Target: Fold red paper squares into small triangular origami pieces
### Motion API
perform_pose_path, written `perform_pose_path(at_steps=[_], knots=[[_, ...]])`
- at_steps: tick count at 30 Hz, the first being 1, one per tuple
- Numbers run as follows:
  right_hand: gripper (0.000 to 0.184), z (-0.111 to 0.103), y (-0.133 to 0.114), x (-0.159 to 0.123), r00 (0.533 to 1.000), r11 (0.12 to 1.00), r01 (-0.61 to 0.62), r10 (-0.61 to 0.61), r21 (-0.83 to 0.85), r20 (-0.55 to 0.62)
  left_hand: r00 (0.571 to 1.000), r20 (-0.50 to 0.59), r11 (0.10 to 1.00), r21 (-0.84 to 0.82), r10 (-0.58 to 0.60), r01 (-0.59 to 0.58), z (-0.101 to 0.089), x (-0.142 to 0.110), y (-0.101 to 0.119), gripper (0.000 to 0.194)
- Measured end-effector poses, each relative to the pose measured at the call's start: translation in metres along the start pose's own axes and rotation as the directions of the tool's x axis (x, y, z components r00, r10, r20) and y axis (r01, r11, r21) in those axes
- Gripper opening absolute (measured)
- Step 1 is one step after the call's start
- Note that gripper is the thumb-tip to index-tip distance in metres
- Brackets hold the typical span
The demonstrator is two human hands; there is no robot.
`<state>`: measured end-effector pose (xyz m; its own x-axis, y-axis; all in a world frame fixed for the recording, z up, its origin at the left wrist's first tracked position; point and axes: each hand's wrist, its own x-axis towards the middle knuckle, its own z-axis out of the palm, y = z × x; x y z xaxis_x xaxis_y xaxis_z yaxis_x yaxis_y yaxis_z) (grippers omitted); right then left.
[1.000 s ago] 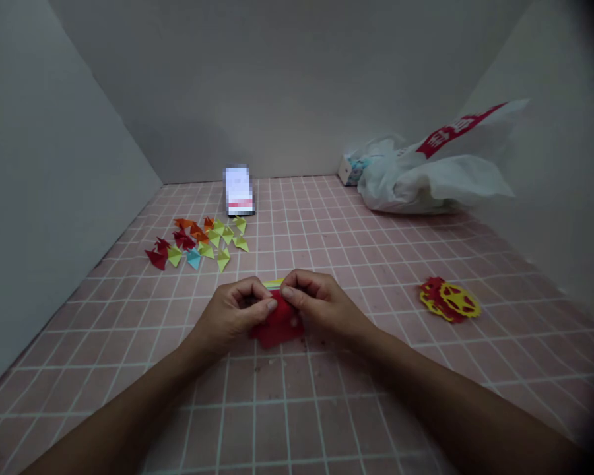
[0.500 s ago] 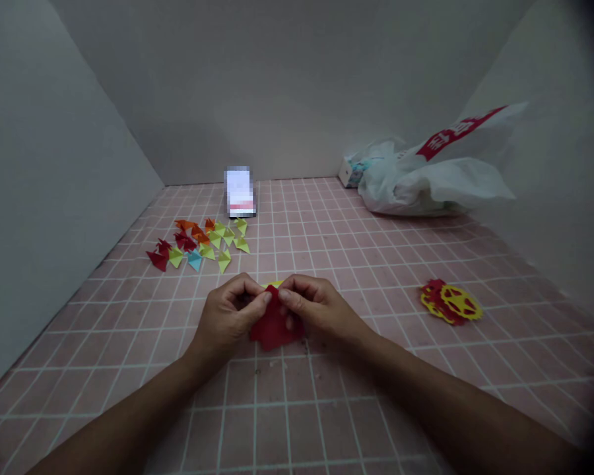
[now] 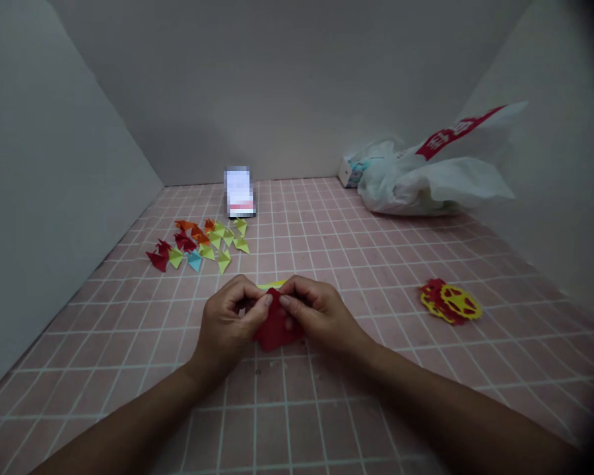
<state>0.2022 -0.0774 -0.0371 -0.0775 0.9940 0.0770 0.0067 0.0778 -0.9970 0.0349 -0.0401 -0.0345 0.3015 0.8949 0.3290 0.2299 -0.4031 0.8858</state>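
Observation:
Both hands meet at the middle of the pink tiled surface over a folded piece of red paper (image 3: 276,328). My left hand (image 3: 230,323) pinches its upper left corner with curled fingers. My right hand (image 3: 313,315) pinches the top edge right beside it, thumb tips almost touching. A strip of yellow paper (image 3: 272,285) peeks out just behind the fingers. Most of the red paper's upper part is hidden by the fingers.
Several small folded paper pieces (image 3: 198,243) in red, orange, yellow-green and blue lie at the back left. A phone (image 3: 239,192) stands behind them. A red and yellow paper cut-out (image 3: 449,301) lies at the right. A white plastic bag (image 3: 435,178) sits in the back right corner.
Both hands have shifted slightly nearer on the surface while keeping their pinch on the red paper. Everything else lies where it was.

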Motion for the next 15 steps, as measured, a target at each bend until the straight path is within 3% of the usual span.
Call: perform_pose_path(at_steps=[3,7,10,15], knots=[[0.012,-0.0007,-0.0015,0.0012,0.999,0.999,-0.037,0.036,0.028,0.022,0.994,0.008,0.989,-0.102,-0.11,0.11,0.0,-0.0002,-0.0006,0.017],[0.015,-0.001,0.0029,0.0036,0.984,0.968,-0.17,0.157,0.186,0.082,0.972,0.035,0.947,-0.216,-0.234,0.236,-0.0001,0.0014,0.0,0.019],[0.028,0.0005,0.007,0.004,0.983,0.955,-0.182,0.169,0.234,0.076,0.966,0.031,0.938,-0.235,-0.256,0.256,0.0005,0.0023,0.0008,0.019],[0.027,0.0043,0.0057,0.0004,0.976,0.948,-0.216,0.211,0.233,0.049,0.966,0.069,0.924,-0.283,-0.248,0.257,0.0028,-0.0011,0.0019,0.019]])
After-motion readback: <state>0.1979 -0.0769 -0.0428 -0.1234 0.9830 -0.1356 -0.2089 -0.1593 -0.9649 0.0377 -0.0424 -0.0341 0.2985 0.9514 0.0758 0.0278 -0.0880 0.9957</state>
